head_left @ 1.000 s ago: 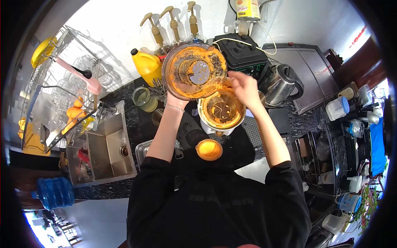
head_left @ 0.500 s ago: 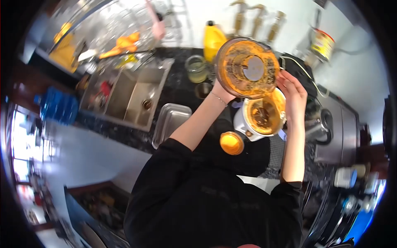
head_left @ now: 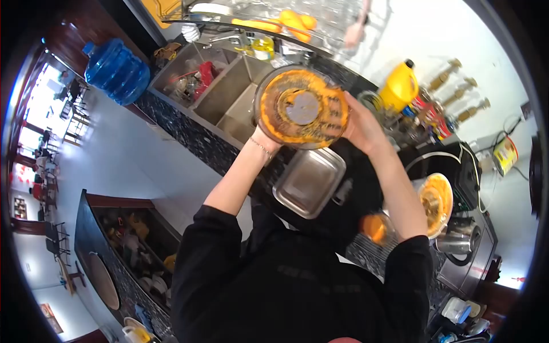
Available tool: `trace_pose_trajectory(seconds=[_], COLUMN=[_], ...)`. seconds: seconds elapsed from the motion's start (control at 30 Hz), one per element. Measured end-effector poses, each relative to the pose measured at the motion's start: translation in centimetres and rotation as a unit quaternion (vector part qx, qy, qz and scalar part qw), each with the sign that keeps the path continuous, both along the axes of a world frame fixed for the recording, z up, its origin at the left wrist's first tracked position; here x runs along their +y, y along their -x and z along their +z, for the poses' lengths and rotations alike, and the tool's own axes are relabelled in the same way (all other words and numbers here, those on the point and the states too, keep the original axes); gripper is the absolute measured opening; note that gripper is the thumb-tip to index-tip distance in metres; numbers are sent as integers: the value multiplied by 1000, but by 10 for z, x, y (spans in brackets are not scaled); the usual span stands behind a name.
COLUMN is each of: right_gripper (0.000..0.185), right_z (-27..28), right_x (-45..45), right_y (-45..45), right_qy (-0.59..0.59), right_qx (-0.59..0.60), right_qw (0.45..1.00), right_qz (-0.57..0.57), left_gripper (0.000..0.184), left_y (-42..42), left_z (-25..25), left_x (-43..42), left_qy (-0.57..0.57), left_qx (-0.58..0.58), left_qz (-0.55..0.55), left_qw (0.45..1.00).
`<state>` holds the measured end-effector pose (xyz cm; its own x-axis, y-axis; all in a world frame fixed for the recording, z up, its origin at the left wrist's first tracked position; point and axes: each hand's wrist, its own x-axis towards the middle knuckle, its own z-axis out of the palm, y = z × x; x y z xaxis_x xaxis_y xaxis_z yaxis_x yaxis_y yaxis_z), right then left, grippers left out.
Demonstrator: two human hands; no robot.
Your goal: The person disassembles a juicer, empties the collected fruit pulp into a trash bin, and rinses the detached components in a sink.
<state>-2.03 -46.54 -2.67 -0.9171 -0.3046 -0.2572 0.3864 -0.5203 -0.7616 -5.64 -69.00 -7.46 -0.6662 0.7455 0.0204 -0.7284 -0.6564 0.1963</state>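
Note:
Both of my hands hold a round, clear juicer lid [head_left: 302,107] smeared with orange pulp, its inner side facing up. My left hand [head_left: 266,140] grips the lower left rim, fingers mostly hidden beneath it. On the right rim is my right hand [head_left: 360,127], its fingers partly behind the lid. The lid is above the counter, by the right basin of the steel sink [head_left: 207,98]. A rectangular steel tray [head_left: 309,186] lies just below it. Beyond my right forearm stands the open juicer [head_left: 437,200], coated with pulp, and a blurred container of orange juice [head_left: 374,228].
A yellow jug [head_left: 400,87] and several bottles stand against the wall. Red items [head_left: 206,80] lie in the left basin. A dish rack [head_left: 257,26] spans the back. An electric kettle [head_left: 459,236] is at the right, a large blue water bottle [head_left: 118,71] at the left.
My hands have carried the lid left, away from above the juicer and toward the sink. My view has turned left too, so the juicer now appears farther right.

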Motion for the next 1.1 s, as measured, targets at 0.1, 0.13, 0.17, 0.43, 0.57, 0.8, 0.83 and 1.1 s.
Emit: trace_pose_trajectory(seconds=[0.1,0.13,0.17,0.43,0.57,0.8,0.83,1.1], right_gripper=[45,47,48,45,42,37,37,41], right_z=[-44,-63,-76,-171,-210,-277,-287,-312], right_x=[-72,-93,-114,-190,-200,-210,-211,-214], right_y=[61,72,86,137,136,127,124,90], right_qy=[26,23,28,67,41,-83,-103,-196], right_qx=[-41,-78,-101,-241,-281,-312,-317,-355], right_qw=[999,997,994,954,919,880,874,839], right_qz=[20,9,-1,-166,-274,-349,-353,-364], left_gripper=[47,48,48,50,52,59,59,53], left_y=[34,43,59,164,191,221,224,223], left_z=[-21,-36,-57,-149,-171,-203,-214,-301], left_x=[-64,-80,-94,-177,-165,-152,-152,-152], left_qy=[96,247,245,305,308,458,458,457], left_qx=[-27,-46,-49,-91,-130,-49,-47,-82], left_qz=[31,99,89,-22,-72,-196,-204,-350], left_qw=[995,963,964,948,940,865,864,813])
